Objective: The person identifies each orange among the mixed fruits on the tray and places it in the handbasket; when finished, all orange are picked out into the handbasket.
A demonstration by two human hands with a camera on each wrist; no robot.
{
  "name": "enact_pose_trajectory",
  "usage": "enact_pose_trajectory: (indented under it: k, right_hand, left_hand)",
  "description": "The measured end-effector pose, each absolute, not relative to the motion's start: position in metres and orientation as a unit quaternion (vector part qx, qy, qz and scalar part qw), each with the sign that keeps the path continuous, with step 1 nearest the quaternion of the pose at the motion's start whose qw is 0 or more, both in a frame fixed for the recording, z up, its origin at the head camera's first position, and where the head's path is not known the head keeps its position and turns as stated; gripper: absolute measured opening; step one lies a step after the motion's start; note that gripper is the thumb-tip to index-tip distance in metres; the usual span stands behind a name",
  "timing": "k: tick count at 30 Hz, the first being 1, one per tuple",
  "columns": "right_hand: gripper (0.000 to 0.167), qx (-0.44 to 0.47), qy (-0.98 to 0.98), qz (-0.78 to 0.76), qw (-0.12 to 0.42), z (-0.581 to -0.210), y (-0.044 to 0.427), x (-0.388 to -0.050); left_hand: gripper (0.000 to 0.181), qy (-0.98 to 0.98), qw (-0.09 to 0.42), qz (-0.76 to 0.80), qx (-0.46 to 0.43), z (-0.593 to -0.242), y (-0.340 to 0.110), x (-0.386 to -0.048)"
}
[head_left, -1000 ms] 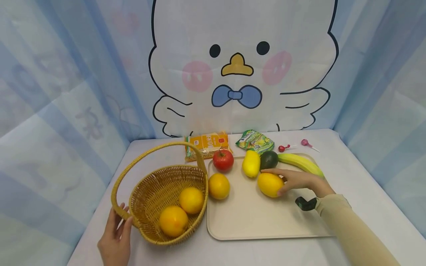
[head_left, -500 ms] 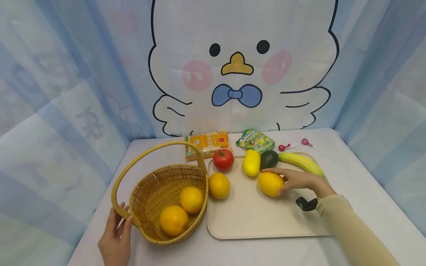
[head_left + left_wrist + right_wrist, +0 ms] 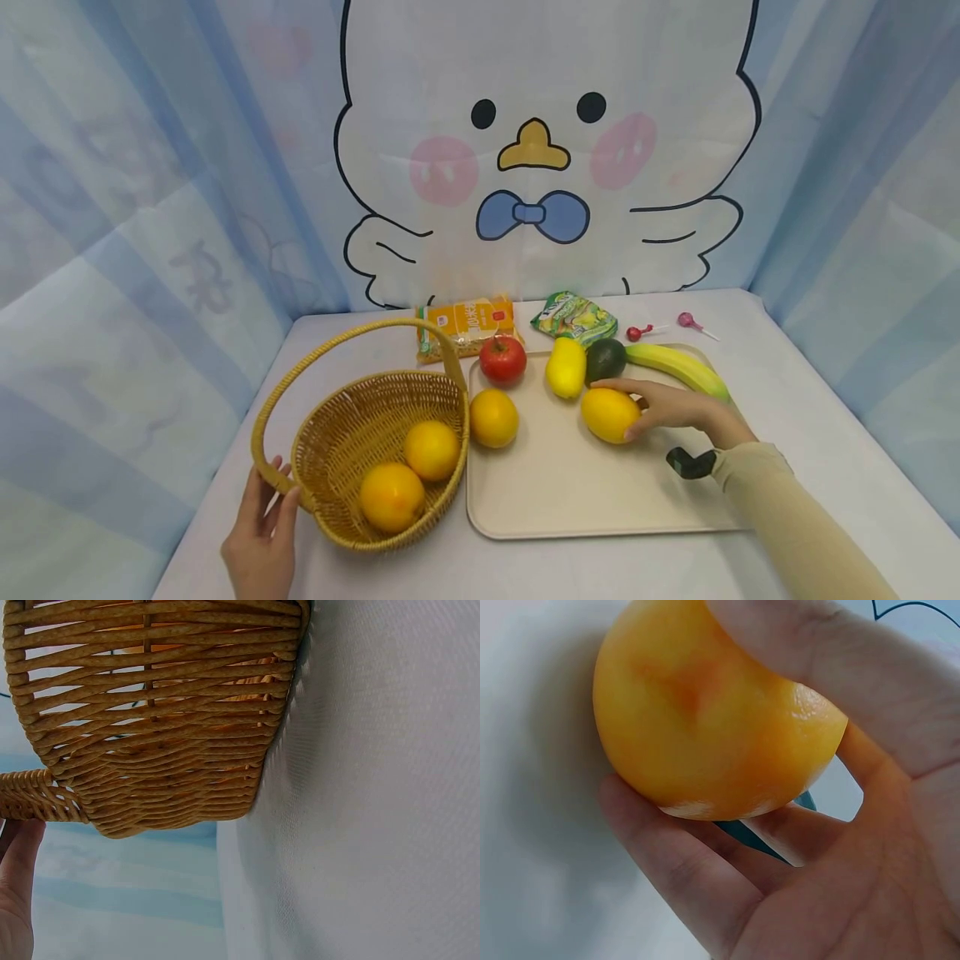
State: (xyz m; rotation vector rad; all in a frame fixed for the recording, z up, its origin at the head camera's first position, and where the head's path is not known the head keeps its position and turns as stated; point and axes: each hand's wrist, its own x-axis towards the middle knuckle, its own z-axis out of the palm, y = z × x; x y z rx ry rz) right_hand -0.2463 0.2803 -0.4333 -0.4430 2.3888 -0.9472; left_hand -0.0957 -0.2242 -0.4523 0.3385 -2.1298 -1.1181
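Note:
At the left, my left hand (image 3: 258,542) grips the handle (image 3: 264,467) of a woven basket (image 3: 330,433) near its lower end, thumb on the near side and fingers behind. In the left wrist view only a thumb (image 3: 19,877) shows against the handle. Two oranges (image 3: 392,498) lie in the basket. On the beige tray (image 3: 555,500), my right hand (image 3: 667,410) holds a yellow-orange oval fruit (image 3: 610,416). Thumb and fingers curl round this fruit (image 3: 705,712) in the right wrist view. Another orange (image 3: 493,418) sits at the tray's left edge, beside the basket.
Toward the tray's back are a red apple (image 3: 502,360), a yellow mango-like fruit (image 3: 566,368), a dark green avocado (image 3: 605,361) and a banana (image 3: 678,367). Behind stand an orange packet (image 3: 465,327), a green candy bag (image 3: 575,318) and two lollipops (image 3: 634,334). A curtain closes the back.

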Motion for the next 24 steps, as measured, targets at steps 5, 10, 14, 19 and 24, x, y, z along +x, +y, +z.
enact_pose_trajectory:
  k: [5,10,14,19,24]
  right_hand:
    - [0.081,-0.163,0.883,-0.355,0.262,-0.435,0.281,-0.245]
    - [0.081,-0.166,0.883,-0.356,0.258,-0.437,0.282,-0.244]
    - [0.08,-0.169,0.885,-0.356,0.248,-0.438,0.283,-0.244]
    - [0.08,-0.202,0.892,-0.347,0.207,-0.436,0.282,-0.243]
    - [0.08,-0.225,0.894,-0.347,0.169,-0.426,0.279,-0.243]
  left_hand:
    - [0.064,-0.821,0.351,-0.432,0.126,-0.452,-0.224,-0.096]
    - [0.064,-0.82,0.351,-0.434,0.125,-0.453,-0.225,-0.096]
    - [0.063,-0.82,0.348,-0.434,0.13,-0.454,-0.225,-0.096]
    - [0.063,-0.819,0.351,-0.434,0.129,-0.455,-0.225,-0.097]
    - [0.063,-0.821,0.351,-0.431,0.131,-0.455,-0.225,-0.097]
